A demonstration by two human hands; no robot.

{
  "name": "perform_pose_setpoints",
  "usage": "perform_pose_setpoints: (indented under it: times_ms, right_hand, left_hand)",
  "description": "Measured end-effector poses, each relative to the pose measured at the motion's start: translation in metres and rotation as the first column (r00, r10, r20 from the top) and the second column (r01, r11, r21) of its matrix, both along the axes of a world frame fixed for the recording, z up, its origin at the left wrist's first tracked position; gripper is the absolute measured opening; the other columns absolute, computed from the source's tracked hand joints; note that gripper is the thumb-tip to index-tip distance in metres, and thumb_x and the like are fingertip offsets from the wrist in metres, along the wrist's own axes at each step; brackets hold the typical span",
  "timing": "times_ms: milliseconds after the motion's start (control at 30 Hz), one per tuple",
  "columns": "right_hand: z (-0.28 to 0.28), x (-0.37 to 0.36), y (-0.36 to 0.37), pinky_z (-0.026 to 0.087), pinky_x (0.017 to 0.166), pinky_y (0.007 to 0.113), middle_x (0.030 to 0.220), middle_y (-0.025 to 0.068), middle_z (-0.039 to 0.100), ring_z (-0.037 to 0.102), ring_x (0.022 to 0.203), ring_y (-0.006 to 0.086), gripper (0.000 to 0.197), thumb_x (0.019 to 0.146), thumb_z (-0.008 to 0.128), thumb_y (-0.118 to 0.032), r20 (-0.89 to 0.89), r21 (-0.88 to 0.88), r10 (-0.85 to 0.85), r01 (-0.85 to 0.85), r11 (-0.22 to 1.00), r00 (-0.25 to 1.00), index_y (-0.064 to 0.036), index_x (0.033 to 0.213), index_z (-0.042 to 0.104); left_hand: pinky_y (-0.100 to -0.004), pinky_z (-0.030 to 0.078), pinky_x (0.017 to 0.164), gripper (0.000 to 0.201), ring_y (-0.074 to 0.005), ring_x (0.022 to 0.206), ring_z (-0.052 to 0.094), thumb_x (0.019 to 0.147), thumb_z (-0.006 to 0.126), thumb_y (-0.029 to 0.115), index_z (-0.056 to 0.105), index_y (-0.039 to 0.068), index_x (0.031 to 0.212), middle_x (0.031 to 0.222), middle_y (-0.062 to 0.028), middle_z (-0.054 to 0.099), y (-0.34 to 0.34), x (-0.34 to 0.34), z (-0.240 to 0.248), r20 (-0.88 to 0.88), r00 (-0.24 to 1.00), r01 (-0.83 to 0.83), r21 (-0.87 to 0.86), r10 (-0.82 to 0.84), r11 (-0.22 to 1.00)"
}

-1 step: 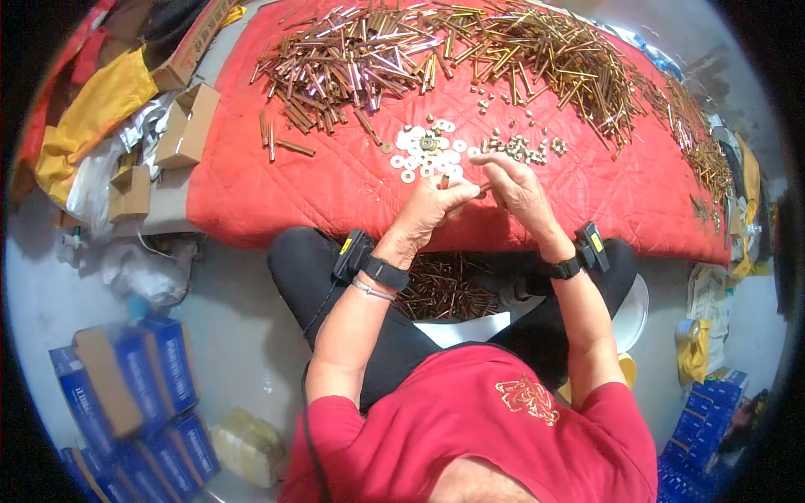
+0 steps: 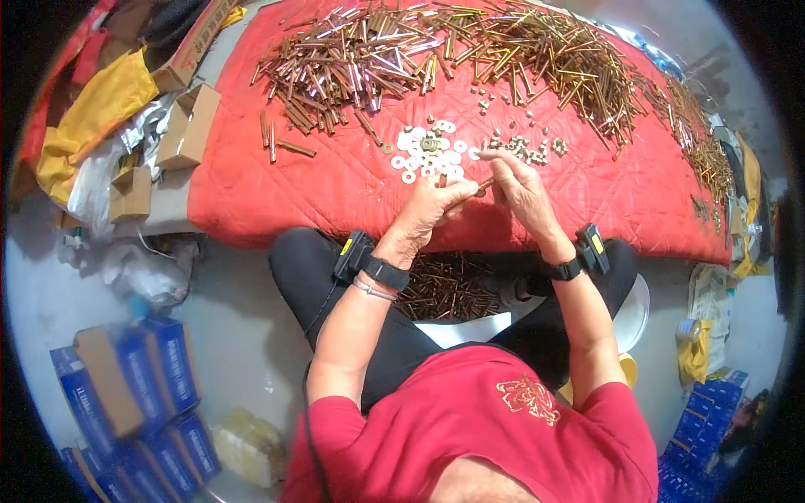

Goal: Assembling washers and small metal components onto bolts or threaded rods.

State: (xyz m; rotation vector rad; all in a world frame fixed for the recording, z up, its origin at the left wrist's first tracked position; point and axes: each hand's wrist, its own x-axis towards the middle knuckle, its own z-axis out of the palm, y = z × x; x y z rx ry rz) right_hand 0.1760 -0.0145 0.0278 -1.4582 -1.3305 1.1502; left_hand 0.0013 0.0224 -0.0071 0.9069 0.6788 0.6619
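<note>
My left hand [image 2: 426, 208] is closed over the near part of the red padded cover [image 2: 277, 189], pinching a short copper-coloured metal rod [image 2: 485, 184] that points to the right. The end of another metal piece [image 2: 442, 180] shows at its fingers. My right hand [image 2: 521, 186] is at the rod's far end, thumb and index finger closed round it, partly hiding it. Just beyond my hands lie flat white washers [image 2: 408, 177], with a few darker ones among them. Small metal nuts [image 2: 537, 157] are scattered beyond my right hand.
Copper-coloured tubes [image 2: 335, 63] are heaped at the far left, yellowish rods [image 2: 579, 75] at the far right. More metal pieces [image 2: 444, 289] fill a container between my legs. Cardboard boxes [image 2: 186, 127] stand left; blue boxes [image 2: 126, 377] are stacked on the floor.
My right hand has shifted slightly, and a little more of the rod shows between my hands. My left hand stays in nearly the same place.
</note>
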Motion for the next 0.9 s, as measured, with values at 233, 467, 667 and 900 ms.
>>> perform_pose_setpoints:
  times_ms: [233, 467, 667, 900]
  right_hand:
    - [-0.014, -0.007, 0.004, 0.047, 0.065, 0.026, 0.08, 0.0067, 0.058, 0.054, 0.065, 0.0136, 0.032, 0.083, 0.051, 0.007, 0.276, 0.463, 0.024, -0.155, 0.873, 0.961, -0.0035, 0.113, 0.056]
    - [-0.017, 0.026, 0.003, 0.034, 0.05, 0.019, 0.067, -0.0052, 0.05, 0.044, 0.057, 0.0037, 0.027, 0.094, 0.048, -0.024, -0.05, -0.163, 0.314, -0.318, 0.934, 0.948, -0.005, 0.11, 0.058]
    - [-0.008, 0.081, 0.049, 0.048, 0.063, 0.033, 0.082, 0.0113, 0.062, 0.06, 0.073, 0.0209, 0.021, 0.088, 0.051, -0.014, 0.53, 0.005, 0.218, -0.26, 0.966, 0.819, -0.0035, 0.105, 0.059]
    - [-0.058, 0.15, 0.154, 0.045, 0.08, 0.045, 0.106, 0.0066, 0.057, 0.055, 0.1, 0.028, 0.03, 0.078, 0.056, -0.007, 0.841, 0.506, -0.484, -0.035, 0.862, 0.243, -0.0154, 0.107, 0.057]
  left_hand:
    - [-0.0191, 0.023, 0.041, 0.012, -0.001, 0.044, 0.034, 0.082, 0.063, 0.018, 0.063, 0.01, 0.072, 0.057, 0.0098, 0.046, 0.003, -0.003, 0.004, -0.016, 1.0, -0.005, 0.031, 0.005, 1.0]
    - [-0.033, 0.046, 0.053, 0.017, -0.023, 0.06, 0.055, 0.071, 0.071, 0.017, 0.066, 0.01, 0.086, 0.067, -0.0039, 0.057, -0.014, 0.004, 0.009, -0.285, 0.873, 0.261, 0.959, 0.397, 0.114]
    - [-0.0271, 0.042, 0.051, 0.028, -0.0121, 0.063, 0.051, 0.069, 0.077, 0.019, 0.067, 0.009, 0.093, 0.072, -0.0036, 0.053, 0.016, -0.019, 0.021, -0.226, 0.862, 0.036, 0.92, 0.453, 0.39]
    - [-0.0456, 0.047, 0.071, 0.042, -0.0369, 0.083, 0.058, 0.073, 0.072, 0.023, 0.052, 0.003, 0.103, 0.092, -0.018, 0.056, 0.094, -0.048, -0.021, -0.313, 0.186, -0.057, 0.943, 0.931, 0.328]
